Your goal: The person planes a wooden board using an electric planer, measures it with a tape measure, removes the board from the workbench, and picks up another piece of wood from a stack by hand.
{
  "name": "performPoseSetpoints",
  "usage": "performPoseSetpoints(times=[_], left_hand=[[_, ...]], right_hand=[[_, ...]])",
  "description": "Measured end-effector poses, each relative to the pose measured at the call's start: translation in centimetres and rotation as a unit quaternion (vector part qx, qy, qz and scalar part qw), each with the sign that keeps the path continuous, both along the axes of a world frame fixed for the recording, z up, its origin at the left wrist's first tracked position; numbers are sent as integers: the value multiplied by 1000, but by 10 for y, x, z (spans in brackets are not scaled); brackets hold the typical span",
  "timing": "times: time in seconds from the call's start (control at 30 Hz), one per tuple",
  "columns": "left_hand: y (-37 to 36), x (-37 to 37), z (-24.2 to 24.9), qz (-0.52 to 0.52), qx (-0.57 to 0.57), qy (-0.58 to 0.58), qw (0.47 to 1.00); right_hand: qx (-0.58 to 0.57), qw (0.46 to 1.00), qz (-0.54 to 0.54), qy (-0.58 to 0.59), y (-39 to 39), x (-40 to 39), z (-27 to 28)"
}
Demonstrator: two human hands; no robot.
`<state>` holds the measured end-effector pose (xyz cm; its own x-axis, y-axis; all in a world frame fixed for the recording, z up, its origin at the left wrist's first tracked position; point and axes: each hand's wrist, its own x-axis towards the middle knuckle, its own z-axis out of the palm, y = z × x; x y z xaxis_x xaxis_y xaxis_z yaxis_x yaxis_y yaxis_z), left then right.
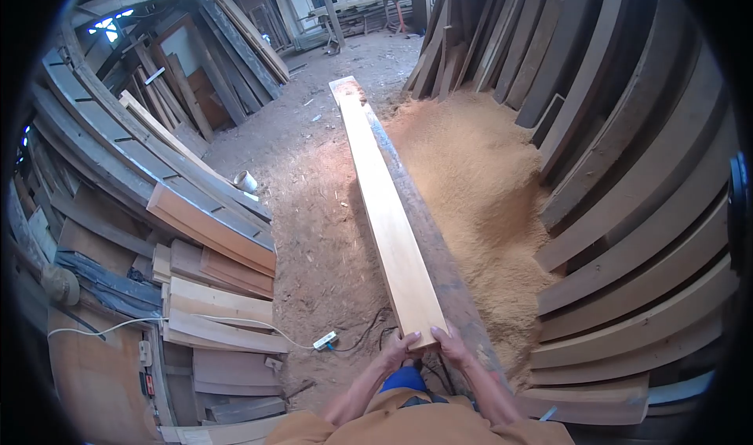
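Observation:
A long pale wooden plank point(390, 217) stretches away from me, its near end close to my body. My left hand point(400, 348) grips the left corner of that end, thumb on top and fingers curled underneath. At the right corner, my right hand point(451, 345) holds the plank the same way. The undersides of both hands' fingers are hidden. Alongside the plank's right side runs a darker, worn beam point(427, 241). Toward the far end, some reddish shavings lie around the plank.
Sawdust point(471, 178) is heaped along the right. Many boards point(620, 288) lean on the right wall, more boards point(223, 304) lie at left. A power strip point(325, 341) with a white cord is on the floor near my left. A white cup-like container point(245, 181) stands farther off.

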<state>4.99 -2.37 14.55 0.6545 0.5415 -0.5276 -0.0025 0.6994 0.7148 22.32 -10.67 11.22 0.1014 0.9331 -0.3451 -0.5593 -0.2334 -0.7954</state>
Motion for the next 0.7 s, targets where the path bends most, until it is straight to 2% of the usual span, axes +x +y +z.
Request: performPoseSetpoints(times=[0.1,0.2,0.23,0.3,0.33,0.43,0.47,0.53,0.6,0.7], left_hand=[[-53,-9,-3,-22,-73,-79,994],[-82,-5,12,-9,-62,-80,995],[-82,-6,16,-20,-55,-97,994],[-68,-8,38,-39,-55,-138,988],[-57,-7,54,-48,-55,-159,985],[-22,-3,122,-29,61,-301,951],[-12,3,147,-5,108,-357,928],[7,18,218,42,268,-346,898],[34,27,251,129,256,-375,882],[60,30,291,133,256,-405,868]], right_hand=[[-17,994,-18,-109,-55,-5,39],[-12,987,-19,-161,-82,-4,37],[-3,984,-18,-175,-84,-2,40],[12,980,-21,-197,-70,-1,84],[26,980,-14,-199,-63,2,116],[73,984,3,-162,-40,11,236],[150,969,-23,-194,-26,12,237],[250,943,-43,-217,-7,14,254],[299,933,-27,-199,-5,13,294],[280,944,-36,-172,-7,18,286]])
